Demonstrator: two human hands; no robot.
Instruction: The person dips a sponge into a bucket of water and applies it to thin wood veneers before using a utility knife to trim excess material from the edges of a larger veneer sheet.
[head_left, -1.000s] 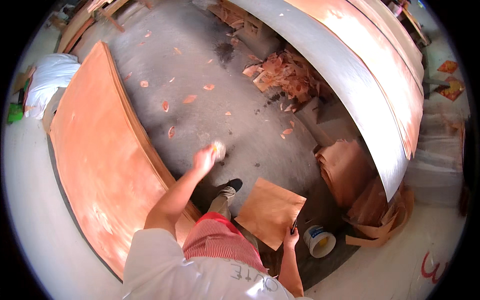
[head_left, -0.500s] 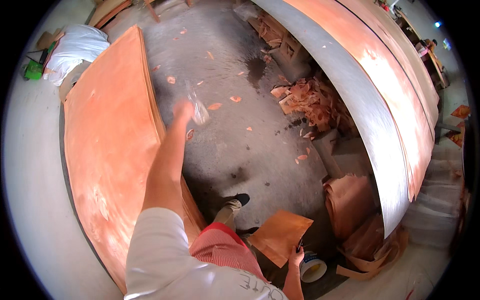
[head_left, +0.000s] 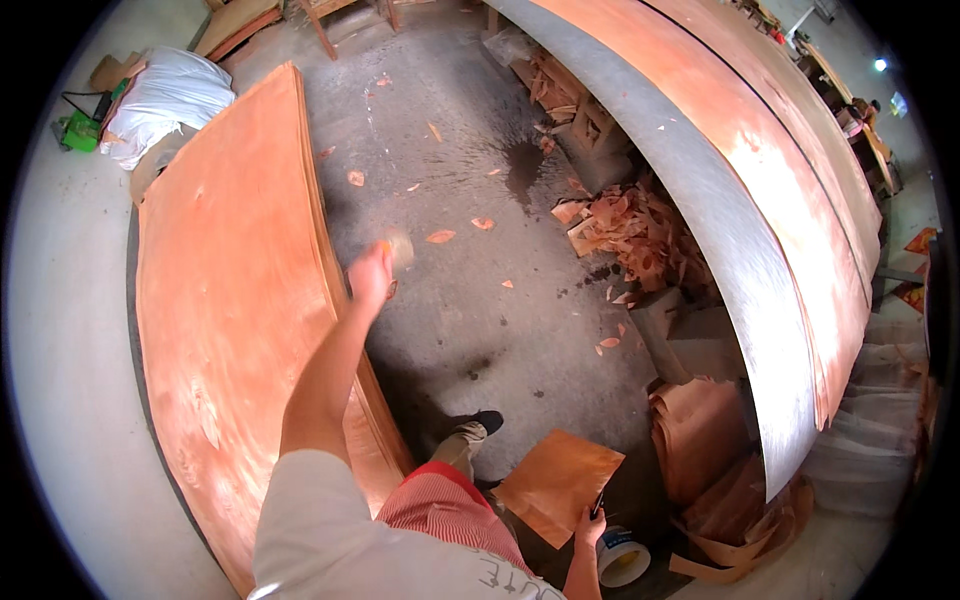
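Your left hand [head_left: 372, 272] closes round a small pale roll [head_left: 400, 250] above the stacked orange veneer sheets [head_left: 230, 330]; your right hand [head_left: 590, 525] pinches a square brown veneer patch [head_left: 555, 480]. Patching seems underway; next, place it accurately.

veneer stack [head_left: 230, 330] left | floor scraps [head_left: 640, 225] right | tape roll [head_left: 622, 558] near right hand [head_left: 588, 525]

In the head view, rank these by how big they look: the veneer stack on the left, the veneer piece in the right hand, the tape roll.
1. Veneer stack
2. Veneer piece
3. Tape roll
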